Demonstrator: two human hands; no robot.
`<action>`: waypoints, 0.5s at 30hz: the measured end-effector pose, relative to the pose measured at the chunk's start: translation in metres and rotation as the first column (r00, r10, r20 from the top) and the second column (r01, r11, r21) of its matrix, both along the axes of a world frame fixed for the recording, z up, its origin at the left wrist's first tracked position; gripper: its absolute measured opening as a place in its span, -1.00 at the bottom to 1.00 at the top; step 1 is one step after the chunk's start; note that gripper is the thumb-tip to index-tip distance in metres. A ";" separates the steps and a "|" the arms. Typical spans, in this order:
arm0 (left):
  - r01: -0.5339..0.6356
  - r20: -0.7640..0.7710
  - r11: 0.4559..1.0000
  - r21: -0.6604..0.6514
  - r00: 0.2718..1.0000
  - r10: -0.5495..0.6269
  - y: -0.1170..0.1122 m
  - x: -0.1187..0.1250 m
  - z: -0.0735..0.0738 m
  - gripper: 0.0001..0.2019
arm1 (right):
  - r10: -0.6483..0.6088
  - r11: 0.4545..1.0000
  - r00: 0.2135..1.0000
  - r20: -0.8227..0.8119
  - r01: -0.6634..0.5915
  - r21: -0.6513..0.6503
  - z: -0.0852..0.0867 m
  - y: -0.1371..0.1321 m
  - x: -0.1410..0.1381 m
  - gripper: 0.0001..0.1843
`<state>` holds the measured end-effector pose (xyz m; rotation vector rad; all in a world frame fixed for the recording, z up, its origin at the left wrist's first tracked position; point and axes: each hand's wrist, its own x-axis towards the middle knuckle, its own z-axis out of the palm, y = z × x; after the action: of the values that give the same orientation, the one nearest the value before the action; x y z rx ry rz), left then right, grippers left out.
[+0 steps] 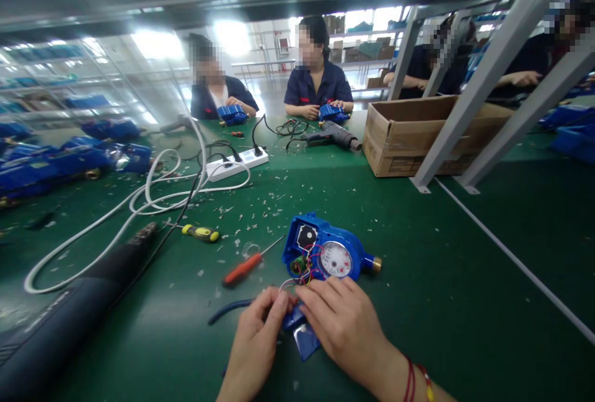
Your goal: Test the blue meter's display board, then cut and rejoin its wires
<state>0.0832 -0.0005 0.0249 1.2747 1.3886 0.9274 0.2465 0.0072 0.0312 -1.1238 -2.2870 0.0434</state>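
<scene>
A blue water meter (360, 250) lies on the green table, its round dial (335, 259) facing up and a brass fitting at its right end. From its open compartment, thin coloured wires (307, 273) run down toward me. My left hand (261, 335) pinches these wires between thumb and forefinger. Close beside it, my right hand (346, 327) has its fingers bent and pressed together over the wires; its thumb is hidden. Under both hands lies a blue part (305, 341), mostly covered. A dark blue cable (229, 309) sticks out left of my left hand.
An orange screwdriver (242, 269), a yellow screwdriver (199, 233) and a large heat gun (88, 303) lie leftward. Beyond are a power strip (237, 165), white cable, another heat gun (337, 135) and a cardboard box (400, 142) by metal posts. Co-workers sit opposite; scraps litter the table.
</scene>
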 end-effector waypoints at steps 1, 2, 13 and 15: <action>-0.002 0.041 1.000 -0.011 0.999 0.002 0.000 0.000 -0.001 -0.69 | -0.033 0.999 0.999 0.027 0.033 0.019 -0.001 0.000 0.000 -0.72; 0.005 0.087 1.000 -0.019 0.996 -0.003 0.000 0.000 -0.002 -0.67 | -0.067 0.997 0.996 0.051 0.065 0.042 -0.002 0.001 -0.001 -0.69; -0.094 0.474 0.972 -0.215 0.860 0.188 -0.004 0.002 -0.008 -0.76 | -0.219 0.969 0.975 0.042 0.212 0.127 -0.001 -0.012 0.004 -0.62; -0.063 0.543 0.959 -0.275 0.813 0.209 -0.002 0.002 -0.008 -0.74 | -0.176 0.965 0.983 -0.059 0.184 0.190 0.000 -0.017 0.004 -0.66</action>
<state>0.0849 -0.0030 0.0172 0.6309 1.0763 1.0866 0.2502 -0.0100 0.0309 -1.2093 -2.0921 -0.2211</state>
